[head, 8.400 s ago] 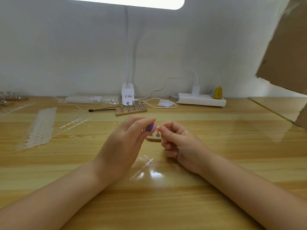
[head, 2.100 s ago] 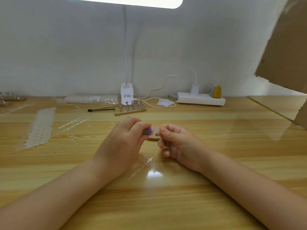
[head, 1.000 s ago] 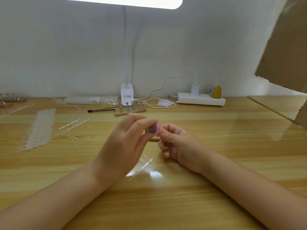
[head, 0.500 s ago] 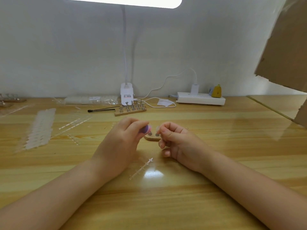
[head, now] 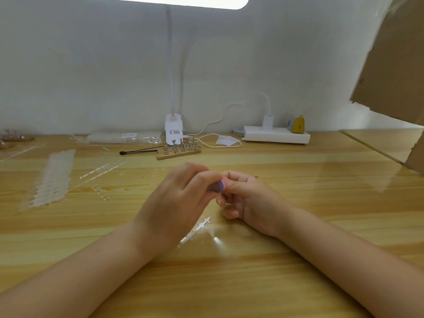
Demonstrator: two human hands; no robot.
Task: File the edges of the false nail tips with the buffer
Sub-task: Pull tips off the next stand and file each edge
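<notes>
The buffer [head: 221, 186], a small block with a purple face and a pink edge, sits between the two hands above the middle of the wooden bench [head: 298, 260]. The left hand [head: 174, 207] grips it with curled fingers and thumb, and only its end shows past the fingertips. That end touches the fingertips of the right hand [head: 247, 198], whose fingers are curled tightly together as if pinching something small; whether a nail tip is held there cannot be told, since the fingers hide it. Both forearms rest on the bench.

Just in front of the hands, nearer the person, a thin clear plastic strip [head: 195, 231] lies flat on the bench. To the left, well apart, a long sheet of clear nail tips [head: 54, 177] lies with a few more clear strips [head: 101, 172] beside it. Farther back stands a small wooden block with metal holders [head: 179, 150], with a black stick [head: 140, 151] just to its left and a clear packet [head: 124, 138] behind that. The white base of a lamp [head: 173, 131] stands by the wall, and a white power strip [head: 276, 137] lies to the right with a yellow object [head: 298, 125] on it. Brown cardboard [head: 394, 65] fills the upper right.
</notes>
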